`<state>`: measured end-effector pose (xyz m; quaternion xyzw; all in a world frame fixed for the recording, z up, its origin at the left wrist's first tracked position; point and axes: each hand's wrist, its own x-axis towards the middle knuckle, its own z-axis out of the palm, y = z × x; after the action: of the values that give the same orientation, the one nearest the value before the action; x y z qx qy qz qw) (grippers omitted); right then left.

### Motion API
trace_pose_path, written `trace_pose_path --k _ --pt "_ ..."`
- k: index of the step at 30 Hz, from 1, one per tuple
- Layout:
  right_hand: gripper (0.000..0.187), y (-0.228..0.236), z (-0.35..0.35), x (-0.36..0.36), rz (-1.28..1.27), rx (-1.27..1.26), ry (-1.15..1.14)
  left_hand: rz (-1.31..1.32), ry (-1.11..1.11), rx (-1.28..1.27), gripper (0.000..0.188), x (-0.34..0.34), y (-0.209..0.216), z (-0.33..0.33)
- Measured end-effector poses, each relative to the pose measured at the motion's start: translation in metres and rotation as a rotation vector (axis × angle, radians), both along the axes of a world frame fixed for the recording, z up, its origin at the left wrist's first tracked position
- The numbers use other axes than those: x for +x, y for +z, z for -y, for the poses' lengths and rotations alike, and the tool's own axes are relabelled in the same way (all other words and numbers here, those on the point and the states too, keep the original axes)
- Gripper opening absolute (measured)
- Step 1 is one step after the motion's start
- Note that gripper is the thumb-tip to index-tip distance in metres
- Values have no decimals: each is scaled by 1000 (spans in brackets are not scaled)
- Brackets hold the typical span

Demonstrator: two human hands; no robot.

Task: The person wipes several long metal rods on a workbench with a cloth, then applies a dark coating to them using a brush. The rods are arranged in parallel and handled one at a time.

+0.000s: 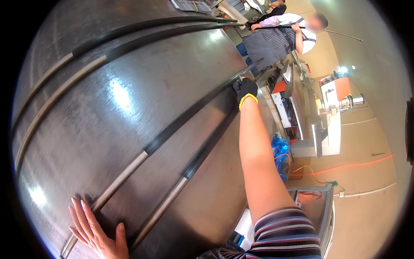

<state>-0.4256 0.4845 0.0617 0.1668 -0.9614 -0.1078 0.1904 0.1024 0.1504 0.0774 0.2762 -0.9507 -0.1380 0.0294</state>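
Note:
Long thin metal rods, bare steel at the near end and black-sleeved farther out, lie on a big steel tabletop (129, 99). My right hand (245, 90), in a black glove with a yellow cuff, reaches far out and grips the black part of one rod (172, 127) near the table's right edge. A second rod (189, 166) runs beside it, under my arm. My bare left hand (97, 231) rests flat and open on the tabletop at the near edge, fingers spread, touching the bare steel end of the rod.
Two more long rods (86, 52) lie across the far left of the table. Another person in a striped apron (276, 41) stands at the far end holding a thin rod. Machines (319, 116), a blue bag (281, 151) and an orange cable (345, 166) are on the right.

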Motion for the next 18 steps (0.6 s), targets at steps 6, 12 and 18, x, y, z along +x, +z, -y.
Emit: trace_pose_path --k 6,12,18 --pt "35 -4 9 -1 -29 124 -173 -18 9 117 90 10 -3 -3" --pt "41 -2 -2 1 18 -256 -99 -18 -10 178 93 18 5 -7" --pt "40 5 0 2 -16 193 -159 6 -5 197 90 21 6 -5"
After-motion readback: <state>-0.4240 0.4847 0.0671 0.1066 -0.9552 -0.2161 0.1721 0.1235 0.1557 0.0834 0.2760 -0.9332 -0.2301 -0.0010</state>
